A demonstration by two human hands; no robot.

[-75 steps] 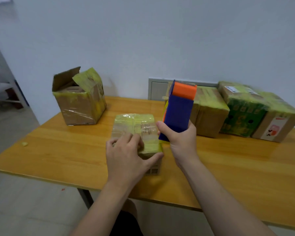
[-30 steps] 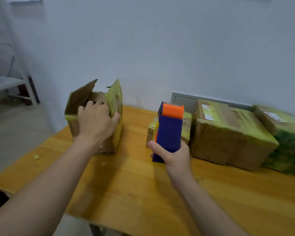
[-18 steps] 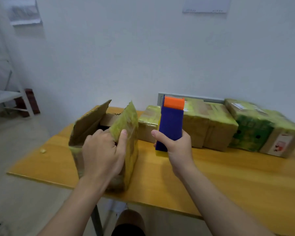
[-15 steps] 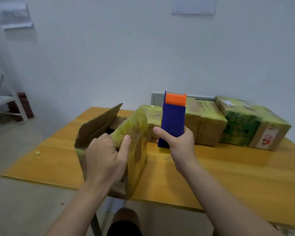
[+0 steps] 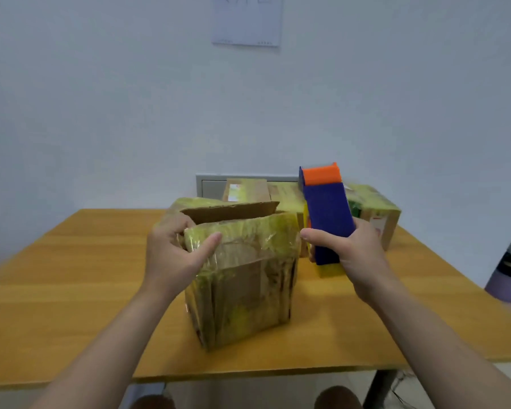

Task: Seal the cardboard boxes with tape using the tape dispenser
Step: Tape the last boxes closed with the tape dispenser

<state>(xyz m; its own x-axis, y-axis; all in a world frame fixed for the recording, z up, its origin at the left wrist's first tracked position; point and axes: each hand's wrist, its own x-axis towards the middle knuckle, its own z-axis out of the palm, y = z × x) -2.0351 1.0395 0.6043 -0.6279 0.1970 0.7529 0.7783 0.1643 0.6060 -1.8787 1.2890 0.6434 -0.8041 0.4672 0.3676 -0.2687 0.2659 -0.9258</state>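
On the table [image 5: 71,290], left hand [image 5: 174,255] pinches box flap [image 5: 248,233]; right hand [image 5: 357,255] grasps blurred dispenser [image 5: 326,214].

One open box [image 5: 242,290], at least three taped boxes [image 5: 245,188], one tape dispenser [image 5: 328,219].

Wooden table set against a pale wall.
A plain white wall [image 5: 101,98] is seen behind the yellow-brown wooden table [image 5: 56,290]. A sheet of paper [image 5: 245,22] is fixed high on it, and a grey panel [image 5: 210,187] is set low. A dark table leg [image 5: 378,388] is seen over pale floor [image 5: 509,371].
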